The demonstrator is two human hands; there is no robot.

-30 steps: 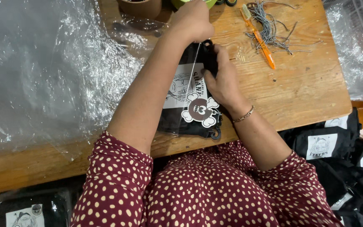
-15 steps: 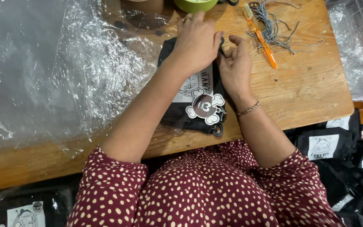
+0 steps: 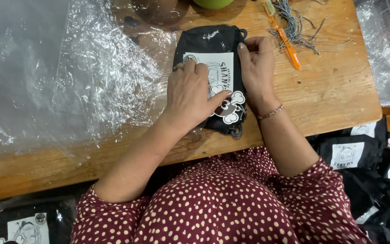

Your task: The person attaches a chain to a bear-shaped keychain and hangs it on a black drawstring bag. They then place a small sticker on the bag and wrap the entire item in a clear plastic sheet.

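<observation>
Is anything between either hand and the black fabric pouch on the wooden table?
Nothing visible. The left hand lies flat on the black fabric pouch, and the right hand touches its right edge directly.

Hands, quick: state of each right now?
Left hand: open, palm flat on the black pouch.
Right hand: open, fingers resting along the pouch's right edge.
</observation>
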